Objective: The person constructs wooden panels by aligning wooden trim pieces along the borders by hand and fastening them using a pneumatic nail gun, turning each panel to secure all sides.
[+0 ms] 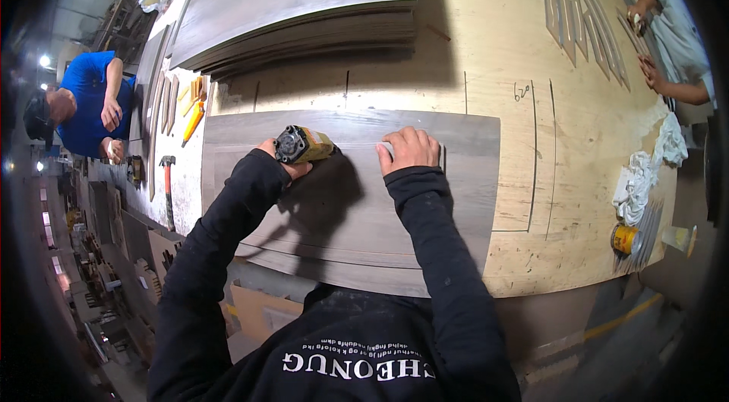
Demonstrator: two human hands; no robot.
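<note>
A wide grey wood-grain panel [463, 204] lies in front of me on the pale worktable. My left hand [298, 170] is closed round a nail gun [304, 145] with a black bolted cap and a yellow label. The nail gun stands over the left half of the panel and casts a dark shadow on it; its nose is hidden. My right hand [412, 150] rests on the panel's far part, thumb apart from the bent fingers. A small pale patch shows at that thumb, too small to make out. Beside the right fingers runs a short raised edge.
A stack of grey panels [304, 7] stands beyond. Left lie a hammer [168, 193] and a yellow-handled tool [194, 122], near a person in blue [95, 94]. To the right are wood strips [581, 15], white rags [634, 186], a yellow can [626, 239] and another person's hands [653, 75].
</note>
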